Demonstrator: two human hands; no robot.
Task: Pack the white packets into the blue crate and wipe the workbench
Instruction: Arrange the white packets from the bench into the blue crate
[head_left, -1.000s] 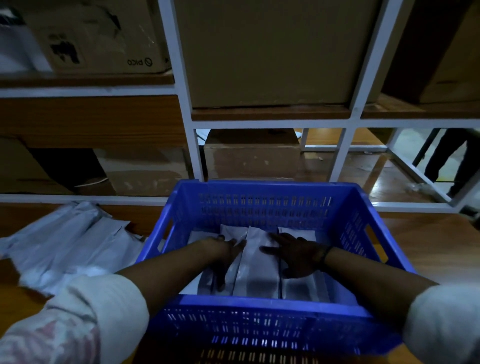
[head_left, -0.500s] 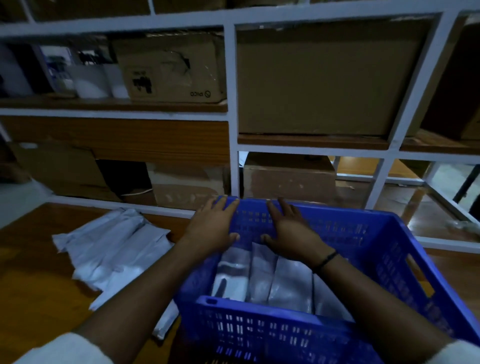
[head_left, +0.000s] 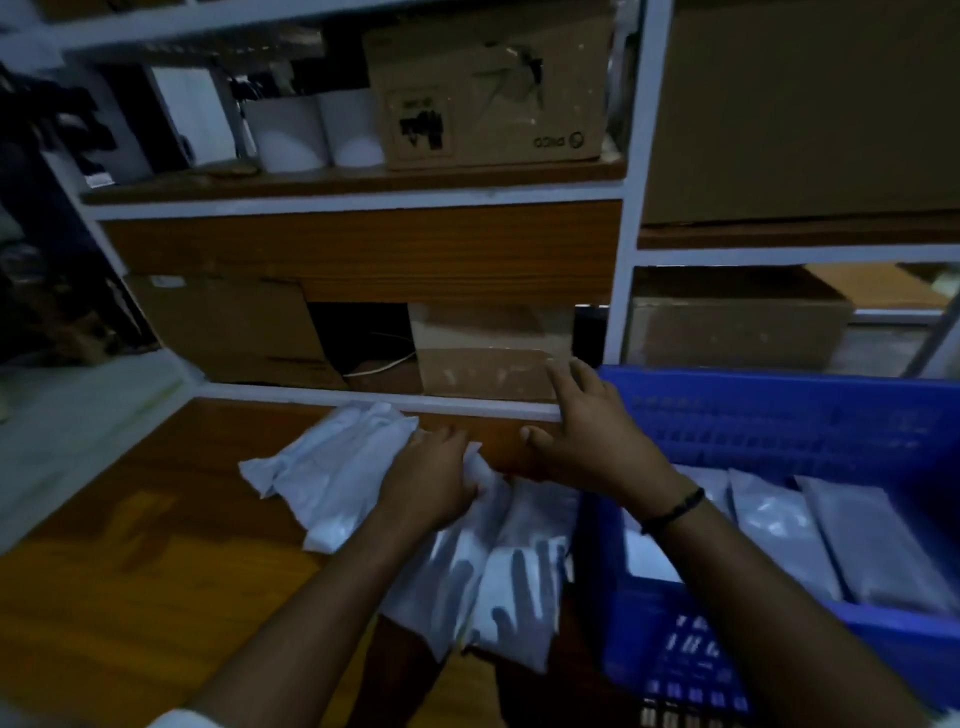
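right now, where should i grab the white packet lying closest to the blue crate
Probably its near end, from above with the right hand. The packet lies flat, lengthwise toward you, hemmed by the blue crate on one side and another packet on the other; its near end looks free.

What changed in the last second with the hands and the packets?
Both hands left the crate and moved left to the loose packets on the bench. The left hand now rests on that pile, grip unclear; the right hand hovers open beside it. Nothing lifted yet. The crate and its packed packets stayed put.
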